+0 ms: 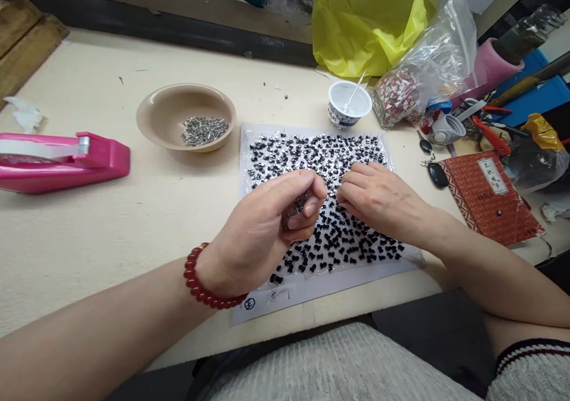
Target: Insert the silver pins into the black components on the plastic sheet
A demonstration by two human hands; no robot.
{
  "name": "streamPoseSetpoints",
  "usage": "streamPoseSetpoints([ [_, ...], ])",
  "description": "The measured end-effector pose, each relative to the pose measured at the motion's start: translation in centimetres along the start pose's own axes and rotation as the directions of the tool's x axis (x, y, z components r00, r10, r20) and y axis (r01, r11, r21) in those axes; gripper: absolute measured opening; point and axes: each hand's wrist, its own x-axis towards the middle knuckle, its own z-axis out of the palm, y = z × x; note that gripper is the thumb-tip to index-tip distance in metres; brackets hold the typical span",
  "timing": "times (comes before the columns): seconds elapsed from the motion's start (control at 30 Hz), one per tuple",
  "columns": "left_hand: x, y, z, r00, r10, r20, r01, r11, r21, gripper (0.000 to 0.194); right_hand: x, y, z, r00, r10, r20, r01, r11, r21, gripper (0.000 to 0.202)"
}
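My left hand (276,223), with a red bead bracelet (200,285) at the wrist, is curled around a bunch of small metal pins (294,208). It hangs over the left middle of a white sheet (267,306) covered with rows of small black pieces (329,240). My right hand (374,196) is on the right part of the sheet, its fingers bent together and pointing down at the pieces; what its fingertips hold, if anything, is hidden. Behind my left hand, a beige bowl (155,119) holds a heap of the same kind of metal pins.
A pink tape dispenser (102,157) lies at the left. Beyond the sheet stand a white cup (350,101) with a stick, a yellow bag (356,32) and a clear bag of beads (398,95). Keys (437,174), a red pouch (485,205) and tools are at the right.
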Motion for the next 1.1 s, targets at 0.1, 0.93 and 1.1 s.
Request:
streamPoseSetpoints([
  [0.1,0.0,0.0,0.0,1.000,-0.001,0.002,0.001,1.000,0.001,0.032,-0.1,0.1,0.0,1.000,0.016,0.019,-0.017,0.999,0.042,0.015],
  [0.93,0.3,-0.6,-0.7,0.996,-0.049,0.075,0.014,0.914,0.406,0.023,-0.4,-0.1,-2.6,0.983,0.078,-0.166,-0.014,0.934,0.358,0.015],
  [1.1,0.2,-0.7,-0.7,0.987,-0.063,0.149,-0.037,0.807,0.589,0.018,-0.8,-1.0,-3.5,0.931,0.090,-0.354,0.060,0.917,0.394,0.015],
])
